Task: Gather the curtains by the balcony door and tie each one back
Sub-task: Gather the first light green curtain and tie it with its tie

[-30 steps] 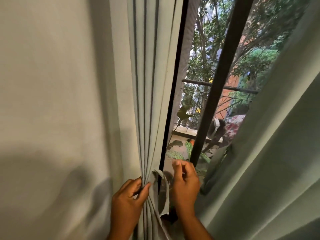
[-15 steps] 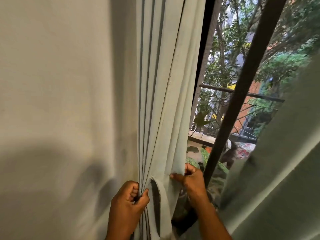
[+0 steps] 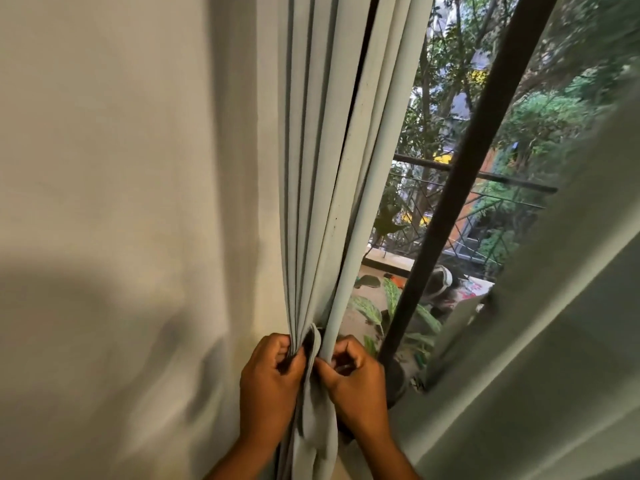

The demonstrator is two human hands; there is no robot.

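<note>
Curtain (image 3: 325, 168) pale grey-green, plain; wall (image 3: 104, 168) cream; door bar (image 3: 460, 188) dark brown, possibly black.

Your left hand (image 3: 268, 386) and right hand (image 3: 356, 382) are bare (no gloves, rings or watch visible), and both forearms show no sleeve up to the frame's bottom edge.

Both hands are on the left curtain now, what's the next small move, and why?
Probably wrap the tie-back strip around the bunch and cinch it. The left hand already pinches the left curtain into tight pleats, and the right hand has its grip on the outer fold beside the loose strip; no knot shows yet.
</note>
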